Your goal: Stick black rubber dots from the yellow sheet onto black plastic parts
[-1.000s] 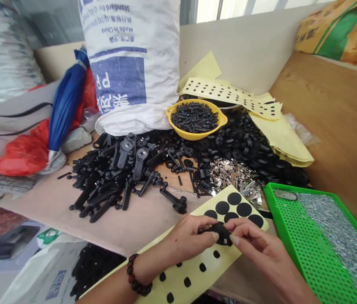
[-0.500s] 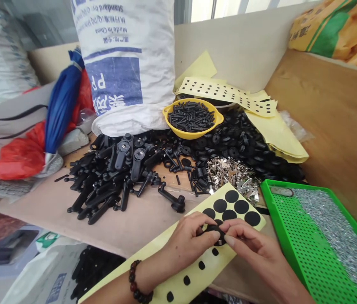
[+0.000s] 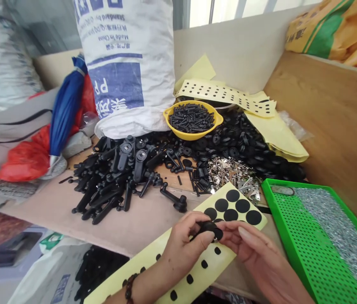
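Observation:
My left hand (image 3: 186, 240) is closed around a small black round plastic part (image 3: 206, 228), thumb on the near side and fingers over the top. A black disc (image 3: 218, 234) shows at the part's right end, with a bit of metal below it. My right hand (image 3: 248, 245) has its fingers stretched out, their tips at the disc's right edge and the thumb raised off it. Both hands are over a yellow backing sheet (image 3: 194, 264) bearing large black round stickers (image 3: 242, 206) at its far end and small black dots nearer me.
Black crank handles (image 3: 124, 169) are heaped at left. Behind them stand a white sack (image 3: 127, 76) and a yellow bowl (image 3: 191, 134) of black screw-like pieces. Metal clips (image 3: 229, 173) lie before a pile of black round parts (image 3: 244, 139). A green perforated tray (image 3: 305, 240) holds small metal pieces.
My right thumb has come away from the round part and my right fingers have straightened. The left hand keeps its hold. The view has shifted slightly.

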